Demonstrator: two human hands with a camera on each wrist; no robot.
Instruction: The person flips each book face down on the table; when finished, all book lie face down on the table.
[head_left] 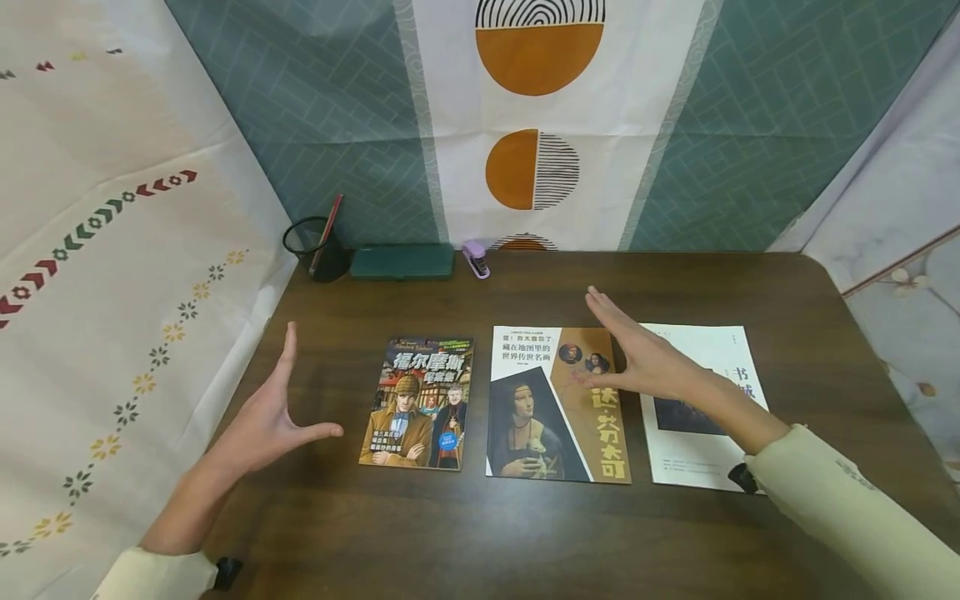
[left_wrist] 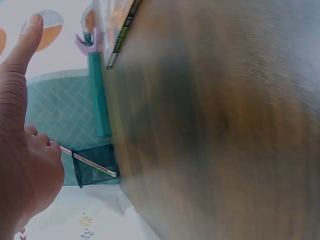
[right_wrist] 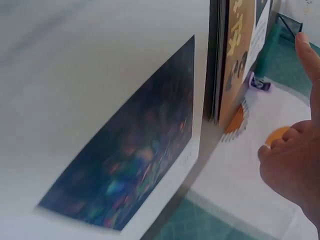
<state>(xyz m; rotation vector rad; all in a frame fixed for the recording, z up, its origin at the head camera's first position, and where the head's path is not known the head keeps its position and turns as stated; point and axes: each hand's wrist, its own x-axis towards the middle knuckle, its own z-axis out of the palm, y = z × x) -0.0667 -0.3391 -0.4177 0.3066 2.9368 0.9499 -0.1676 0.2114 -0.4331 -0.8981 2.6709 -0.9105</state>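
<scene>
My left hand (head_left: 258, 421) is held above the table at the left, thumb spread from straight fingers, with nothing in it. To its right lies a comic-style book (head_left: 415, 408) showing a figure in a brown hat. Over the upper right of the middle book (head_left: 536, 425), which has a painted portrait on its cover, hovers my right hand (head_left: 645, 354); its fingers are straight, its thumb apart, and it holds nothing. The white book (head_left: 697, 458) on the right, with a dark picture (right_wrist: 135, 155), is partly covered by my right forearm. All three books lie flat, side by side.
A black mesh pen holder (head_left: 330, 262) with a red pencil (head_left: 332, 218) stands at the back left of the brown table (head_left: 420, 533). Beside it are a green case (head_left: 402, 262) and a purple stapler (head_left: 476, 259). Patterned cloth (head_left: 360, 125) hangs behind the table.
</scene>
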